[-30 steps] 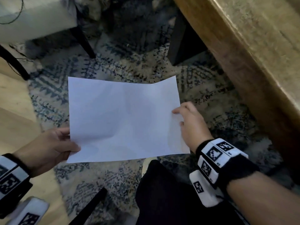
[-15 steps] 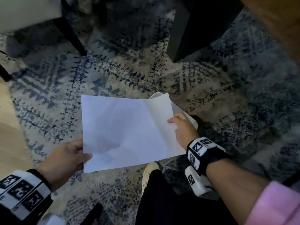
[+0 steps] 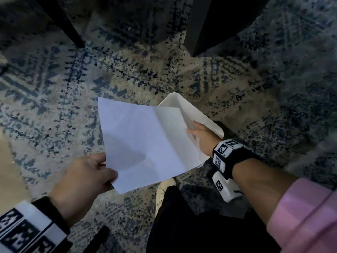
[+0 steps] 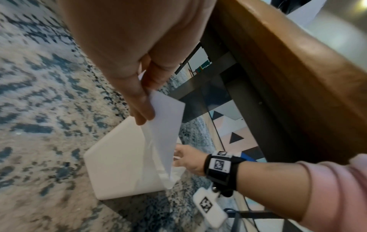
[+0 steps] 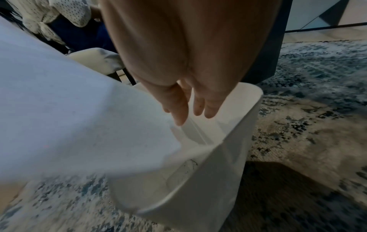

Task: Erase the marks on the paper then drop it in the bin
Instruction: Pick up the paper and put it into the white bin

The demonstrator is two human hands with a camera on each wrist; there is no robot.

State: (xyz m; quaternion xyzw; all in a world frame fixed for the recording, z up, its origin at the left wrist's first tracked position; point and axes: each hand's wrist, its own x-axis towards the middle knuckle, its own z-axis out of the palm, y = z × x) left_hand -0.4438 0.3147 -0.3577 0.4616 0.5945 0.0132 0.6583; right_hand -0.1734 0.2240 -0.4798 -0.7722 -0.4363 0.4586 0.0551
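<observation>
A blank white sheet of paper (image 3: 145, 143) hangs tilted over a white bin (image 3: 215, 126) that stands on the rug. The sheet's right part bends down into the bin's mouth. My left hand (image 3: 109, 172) pinches the sheet's near left corner between thumb and fingers; the left wrist view shows the same pinch on the paper (image 4: 168, 125), above the bin (image 4: 119, 164). My right hand (image 3: 193, 132) is over the bin with straight fingers (image 5: 180, 109) pointing down inside the bin's rim (image 5: 248, 125), right at the paper's (image 5: 69, 117) edge.
The bin stands on a blue and beige patterned rug (image 3: 54, 106). A dark table leg (image 3: 200, 24) rises just behind it, and a thin chair leg (image 3: 62, 22) stands at the far left. My white shoe (image 3: 164, 190) is near the bin. The wooden table edge (image 4: 298, 70) runs overhead.
The paper has come down and right over the bin, which has come into view. Its right side now bends into the bin. My right hand went from gripping the edge to straight fingers.
</observation>
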